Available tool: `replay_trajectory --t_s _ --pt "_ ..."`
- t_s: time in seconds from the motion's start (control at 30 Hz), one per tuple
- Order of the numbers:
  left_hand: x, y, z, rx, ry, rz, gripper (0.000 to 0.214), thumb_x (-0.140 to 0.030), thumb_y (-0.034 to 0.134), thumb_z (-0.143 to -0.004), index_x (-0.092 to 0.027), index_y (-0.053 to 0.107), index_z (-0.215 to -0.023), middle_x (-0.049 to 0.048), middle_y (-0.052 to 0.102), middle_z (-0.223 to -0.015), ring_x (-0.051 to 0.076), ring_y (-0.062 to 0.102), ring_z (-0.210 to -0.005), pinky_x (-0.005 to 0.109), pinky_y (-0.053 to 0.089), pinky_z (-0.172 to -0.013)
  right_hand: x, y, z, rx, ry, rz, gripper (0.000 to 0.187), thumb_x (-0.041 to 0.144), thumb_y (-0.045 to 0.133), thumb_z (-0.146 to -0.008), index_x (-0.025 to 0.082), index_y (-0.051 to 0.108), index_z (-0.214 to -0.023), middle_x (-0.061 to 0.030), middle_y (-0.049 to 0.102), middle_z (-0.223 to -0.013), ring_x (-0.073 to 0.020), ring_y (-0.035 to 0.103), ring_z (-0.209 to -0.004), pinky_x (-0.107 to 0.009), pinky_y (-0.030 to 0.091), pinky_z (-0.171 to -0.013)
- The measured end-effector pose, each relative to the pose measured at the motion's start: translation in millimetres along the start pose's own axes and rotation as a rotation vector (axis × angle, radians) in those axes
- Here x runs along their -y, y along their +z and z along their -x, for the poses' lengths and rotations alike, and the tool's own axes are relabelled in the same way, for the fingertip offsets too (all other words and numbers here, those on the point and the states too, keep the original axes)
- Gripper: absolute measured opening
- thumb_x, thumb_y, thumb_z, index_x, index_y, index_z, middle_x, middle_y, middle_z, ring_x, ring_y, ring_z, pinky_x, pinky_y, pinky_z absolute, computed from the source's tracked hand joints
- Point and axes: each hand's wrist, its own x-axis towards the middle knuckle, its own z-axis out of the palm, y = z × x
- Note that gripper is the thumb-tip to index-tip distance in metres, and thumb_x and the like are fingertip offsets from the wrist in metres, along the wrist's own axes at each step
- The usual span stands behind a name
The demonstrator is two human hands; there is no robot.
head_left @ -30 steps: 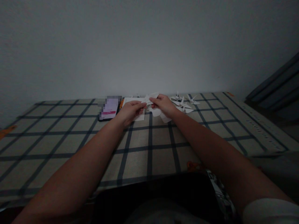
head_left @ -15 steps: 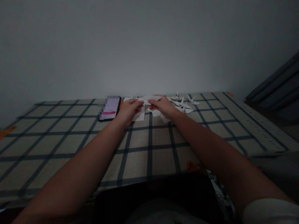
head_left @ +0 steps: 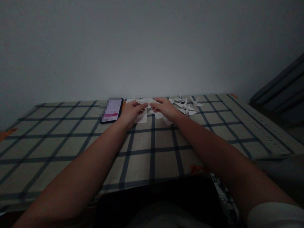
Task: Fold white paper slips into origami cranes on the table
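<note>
Between my two hands is a small white piece of paper [head_left: 145, 100], pinched at its near edge and partly hidden by my fingers. My left hand [head_left: 133, 111] is closed on its left side, thumb on top. From the right, my right hand [head_left: 165, 108] pinches it, with the thumb and fingertips close to those of the left. Below the left hand lies a white paper sheet [head_left: 142, 118] on the cloth. More white paper [head_left: 168, 121] lies partly under the right hand. Just right of that hand sit several folded paper cranes [head_left: 186, 107].
A phone [head_left: 111, 110] with a lit, partly blurred screen lies left of my hands. The checked tablecloth [head_left: 152, 139] covers the table, which meets a plain wall [head_left: 152, 47] at the back. A dark slatted object [head_left: 280, 82] stands at the far right.
The paper in my hands has shifted left and shows less on the right side. My right-hand fingers have moved slightly; the arms and the things on the table stay put.
</note>
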Motion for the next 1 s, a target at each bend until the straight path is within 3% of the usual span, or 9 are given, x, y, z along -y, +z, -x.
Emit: replay_trajectory --t_s 0.13,0.3,0.37,0.6,0.8,1.0 --pt "2.3 -2.8 -2.0 -0.058 0.021 -0.131 0.032 -0.042 0.083 -0.061 -0.015 0.065 -0.065 -0.0006 0.060 -0.059 0.012 0.051 -0.056 0.026 0.038 -0.057 -0.5 0.1 -1.9 -0.026 -0.027 0.046 0.027 0.043 0.070 -0.078 0.017 0.064 -0.078 0.0001 0.061 -0.077 -0.0108 0.053 -0.069 -0.024 0.045 -0.063" --pt "3.5 -1.1 -0.5 0.029 0.034 -0.029 0.032 -0.043 0.083 -0.064 -0.016 0.071 -0.075 0.0033 0.069 -0.075 0.015 0.060 -0.070 0.028 0.047 -0.068 -2.7 -2.5 -4.4 -0.057 -0.075 0.103 0.028 0.044 0.070 -0.077 0.017 0.064 -0.073 0.0010 0.060 -0.072 -0.0113 0.050 -0.068 -0.026 0.042 -0.064" --pt "3.1 -0.5 -0.3 0.015 0.033 -0.030 0.033 -0.044 0.084 -0.064 -0.015 0.071 -0.072 0.0036 0.067 -0.072 0.014 0.059 -0.068 0.028 0.047 -0.067 -3.6 -2.4 -5.0 -0.052 -0.085 0.120 0.027 0.043 0.070 -0.078 0.017 0.065 -0.074 0.0002 0.061 -0.073 -0.0120 0.052 -0.069 -0.026 0.043 -0.065" --pt "1.8 0.6 0.5 -0.016 0.015 -0.030 0.033 -0.044 0.085 -0.063 -0.015 0.068 -0.067 0.0024 0.065 -0.065 0.013 0.056 -0.061 0.026 0.045 -0.061 -8.5 -0.7 -7.3 -0.140 -0.132 0.083 0.025 0.034 0.074 -0.077 0.019 0.066 -0.095 -0.0016 0.066 -0.084 -0.0139 0.060 -0.078 -0.030 0.049 -0.074" --pt "3.4 2.2 3.2 0.023 -0.042 0.021 0.039 -0.050 0.083 -0.064 -0.015 0.066 -0.068 0.0033 0.065 -0.069 0.013 0.057 -0.062 0.024 0.043 -0.059 -6.8 -3.0 -7.0 -0.226 -0.224 0.267 0.015 0.031 0.073 -0.079 0.019 0.064 -0.082 -0.0033 0.068 -0.085 -0.0163 0.061 -0.080 -0.035 0.050 -0.080" --pt "3.2 1.3 1.7 0.007 -0.036 0.041 0.036 -0.045 0.083 -0.063 -0.016 0.062 -0.064 0.0006 0.060 -0.063 0.011 0.053 -0.059 0.024 0.041 -0.058 -0.4 -1.8 -2.7 -0.210 -0.360 0.455 0.012 0.026 0.069 -0.081 0.019 0.060 -0.076 -0.0023 0.063 -0.080 -0.0161 0.058 -0.079 -0.032 0.047 -0.075"
